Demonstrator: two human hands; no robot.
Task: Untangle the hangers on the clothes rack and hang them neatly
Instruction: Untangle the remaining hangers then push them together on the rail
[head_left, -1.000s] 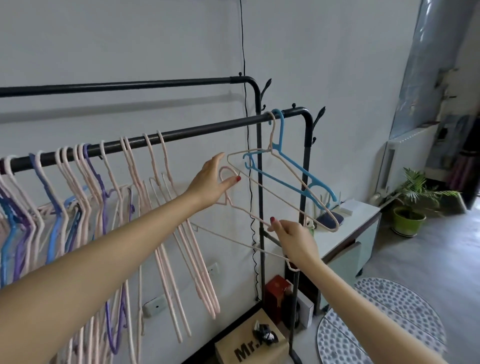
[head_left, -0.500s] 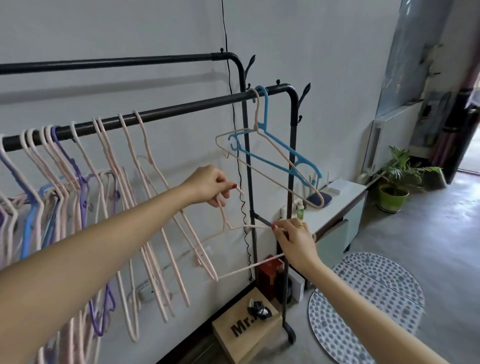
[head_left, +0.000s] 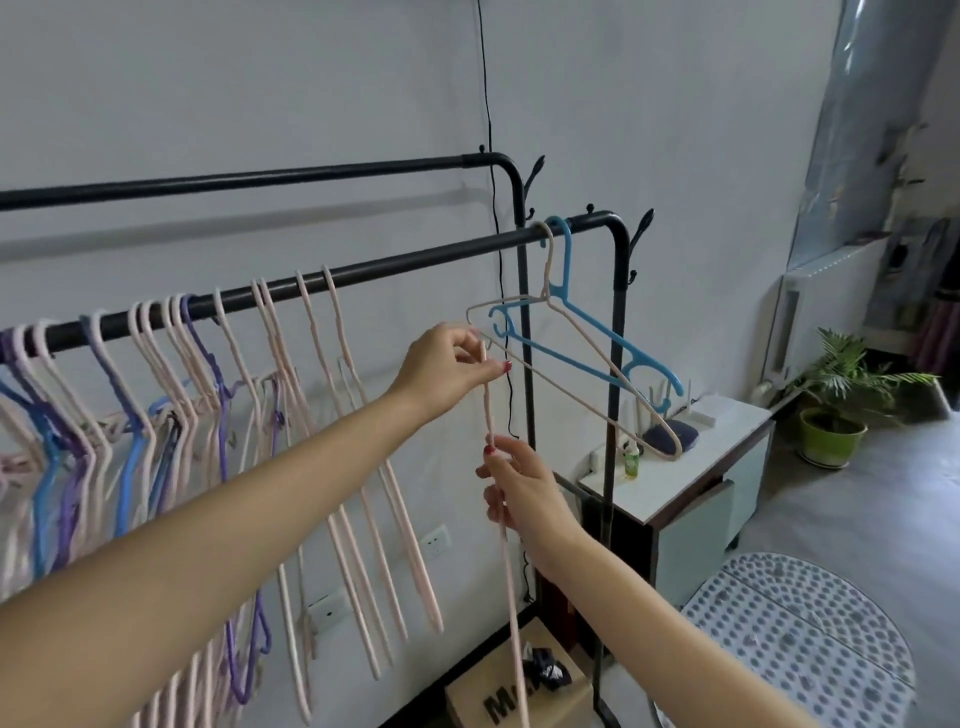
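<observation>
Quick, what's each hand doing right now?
Left hand: pinches the top end of the pink hanger, off the rail.
Right hand: fingers curled round the same pink hanger lower down.

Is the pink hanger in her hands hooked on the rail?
No, the pink hanger is off the front rail, hanging edge-on between the left hand and right hand.

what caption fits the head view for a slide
Both hands, left hand above right hand, hold a pale pink plastic hanger edge-on beside the black metal clothes rack.
</observation>
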